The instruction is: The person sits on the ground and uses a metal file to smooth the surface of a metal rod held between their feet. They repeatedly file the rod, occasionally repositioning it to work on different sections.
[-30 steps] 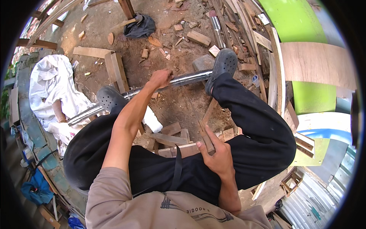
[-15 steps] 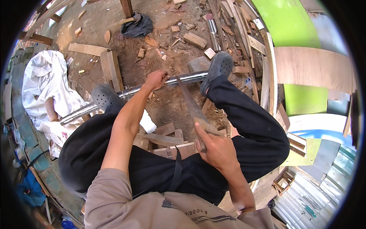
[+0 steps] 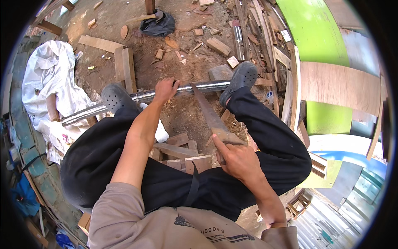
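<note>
A long dark bar with a whitish face (image 3: 85, 114) lies crosswise before me, propped under or against both of my dark clogs. My left hand (image 3: 166, 90) is closed over the bar near its middle. In my right hand (image 3: 241, 162) is the wooden handle of a handsaw (image 3: 209, 114). Its rusty blade slants away from me, and the narrow tip rests at the bar, a little right of my left hand. A grey block (image 3: 220, 72) sits behind the bar, close to my right clog (image 3: 247, 74).
Wood offcuts (image 3: 178, 150) lie between my legs. A white cloth sack (image 3: 47, 79) spreads at the left. Beyond are a hammer (image 3: 143, 18) on a black bag (image 3: 159, 27) and scattered wood scraps (image 3: 218, 46). Long planks (image 3: 268, 45) and green panels (image 3: 317, 37) line the right.
The view has shifted slightly. My left hand stays on the bar and my right hand keeps the saw, its tip still at the bar; the blade has hardly moved.
</note>
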